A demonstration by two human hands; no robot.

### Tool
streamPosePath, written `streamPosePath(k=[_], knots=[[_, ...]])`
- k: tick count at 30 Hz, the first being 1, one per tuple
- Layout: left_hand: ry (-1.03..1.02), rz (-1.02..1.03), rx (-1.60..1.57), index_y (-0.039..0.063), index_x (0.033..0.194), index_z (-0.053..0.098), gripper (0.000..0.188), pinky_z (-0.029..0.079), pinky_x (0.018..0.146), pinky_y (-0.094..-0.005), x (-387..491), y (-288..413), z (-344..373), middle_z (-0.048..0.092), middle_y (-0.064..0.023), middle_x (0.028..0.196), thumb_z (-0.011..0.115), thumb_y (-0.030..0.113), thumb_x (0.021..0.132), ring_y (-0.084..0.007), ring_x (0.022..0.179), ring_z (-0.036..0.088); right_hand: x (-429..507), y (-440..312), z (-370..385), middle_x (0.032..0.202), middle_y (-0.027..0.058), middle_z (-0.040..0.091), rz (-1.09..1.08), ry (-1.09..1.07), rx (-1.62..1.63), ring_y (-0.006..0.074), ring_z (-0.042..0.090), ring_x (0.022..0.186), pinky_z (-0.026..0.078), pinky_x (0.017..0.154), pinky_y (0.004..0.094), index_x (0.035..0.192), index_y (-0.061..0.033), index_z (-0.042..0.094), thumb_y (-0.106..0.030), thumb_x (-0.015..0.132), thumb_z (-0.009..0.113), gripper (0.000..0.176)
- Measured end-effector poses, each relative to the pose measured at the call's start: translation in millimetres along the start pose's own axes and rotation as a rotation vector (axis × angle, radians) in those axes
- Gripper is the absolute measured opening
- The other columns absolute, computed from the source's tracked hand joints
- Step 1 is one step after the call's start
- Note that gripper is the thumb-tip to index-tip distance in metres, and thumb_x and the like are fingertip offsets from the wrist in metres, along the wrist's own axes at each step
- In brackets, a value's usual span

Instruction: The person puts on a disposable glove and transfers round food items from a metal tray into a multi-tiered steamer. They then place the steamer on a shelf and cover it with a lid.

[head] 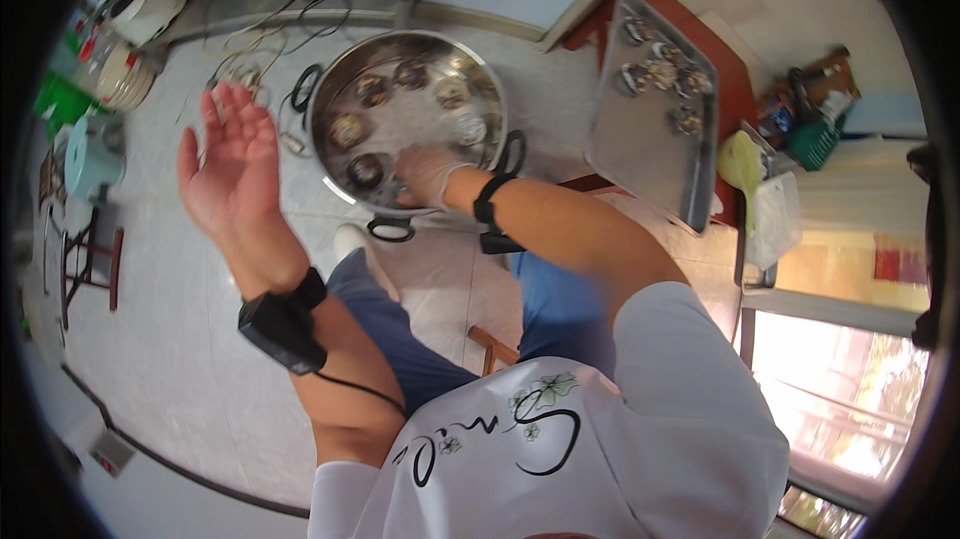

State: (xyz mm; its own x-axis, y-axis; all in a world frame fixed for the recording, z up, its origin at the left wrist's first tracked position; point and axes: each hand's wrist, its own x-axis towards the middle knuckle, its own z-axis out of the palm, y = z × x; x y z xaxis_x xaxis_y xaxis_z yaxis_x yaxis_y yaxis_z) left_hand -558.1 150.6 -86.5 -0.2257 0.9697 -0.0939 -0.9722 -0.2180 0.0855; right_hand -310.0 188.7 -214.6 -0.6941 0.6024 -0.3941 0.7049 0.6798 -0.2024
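Observation:
A clear glove covers my right hand [429,173], which reaches down into a wide steel pan [405,205] at its near side. Its fingers are blurred, and whether they hold anything is hidden. Beside them lies a dark round food cake [366,171]. Several similar cakes, some dark and some pale and crumbly, form a ring in the pan, including a pale cake [453,92] and a yellowish cake [347,131]. Bare and palm up, my left hand [232,160] hangs in the air left of the pan, fingers apart, holding nothing.
To the right, a metal tray [652,141] bearing several cakes rests on a red table [739,81]. Beyond are a pale green ladle-like utensil [739,160] and a clear plastic container [776,216]. Cables [251,59] lie past my left hand; a light-blue stool [94,156] stands far left.

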Motion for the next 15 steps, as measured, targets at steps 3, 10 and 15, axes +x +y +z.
streamPosePath(k=[3,10,15], knots=[[0.052,0.028,0.007,-0.003,0.125,0.051,0.040,0.043,0.095,-0.0456,-1,0,1,0.054,-0.0195,0.131,0.047,0.023,0.095,-0.0336,0.120,0.052,1,-4,-7,0.108,0.0189,0.064,0.049,-0.055,0.065,0.0355,0.060,0.107,0.048,0.090,0.0456,0.106,-0.0024,0.068,-0.050,0.086,0.062,0.052],[0.123,0.081,0.040,-0.004,0.125,0.050,0.038,0.043,0.095,-0.0441,-2,-7,8,0.054,-0.0199,0.131,0.047,0.021,0.095,-0.0329,0.121,0.051,0,-13,-14,0.103,0.0189,0.068,0.119,-0.072,0.072,0.0342,0.064,0.101,0.048,0.089,0.0440,0.102,-0.0016,0.071,-0.056,0.096,0.041,0.063],[0.114,0.072,0.044,-0.003,0.125,0.051,0.040,0.040,0.098,-0.0444,0,-7,5,0.054,-0.0192,0.131,0.047,0.023,0.095,-0.0328,0.122,0.051,5,-2,-2,0.103,0.0208,0.068,0.046,-0.001,0.142,0.0366,0.064,0.100,0.048,0.087,0.0470,0.104,-0.0014,0.069,-0.039,0.097,0.045,0.046]])
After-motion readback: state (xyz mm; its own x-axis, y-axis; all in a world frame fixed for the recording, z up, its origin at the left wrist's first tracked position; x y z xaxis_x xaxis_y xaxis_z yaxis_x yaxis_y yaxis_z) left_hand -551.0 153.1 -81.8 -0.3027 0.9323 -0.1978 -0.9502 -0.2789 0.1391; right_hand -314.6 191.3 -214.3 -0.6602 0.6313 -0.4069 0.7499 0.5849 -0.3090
